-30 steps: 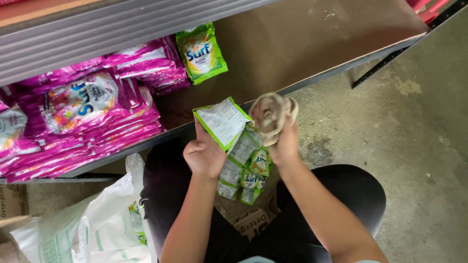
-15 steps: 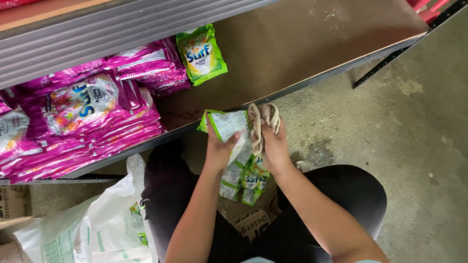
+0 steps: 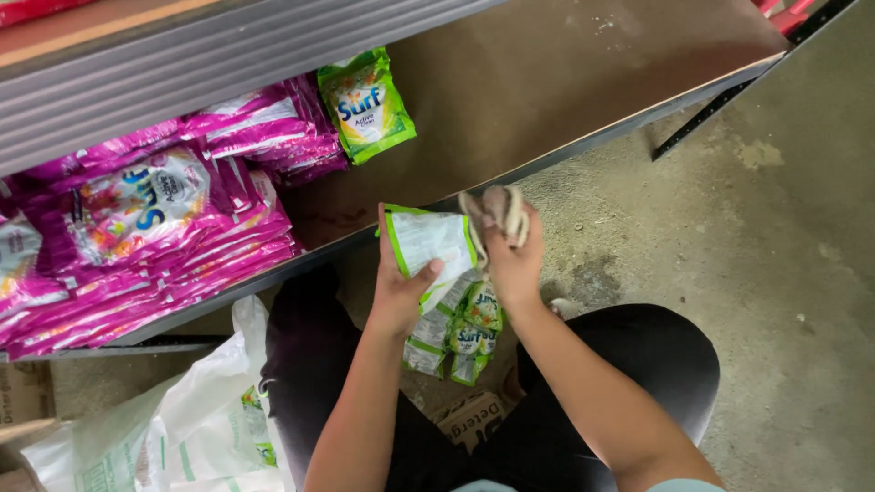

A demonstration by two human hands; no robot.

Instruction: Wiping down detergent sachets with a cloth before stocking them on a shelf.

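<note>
My left hand grips the top of a strip of green and white sachets, with its lower sachets hanging down between my knees. My right hand is closed on a bunched beige cloth right beside the strip's upper edge. Both hands are held just in front of the edge of a low brown shelf.
On the shelf lie stacks of pink sachet packs at the left and one green pack leaning against them. A white plastic bag sits by my left knee. A flattened cardboard piece lies on the concrete floor.
My right hand with the cloth has come down and in against the sachet strip. My left hand has shifted its grip, thumb now across the top sachet.
</note>
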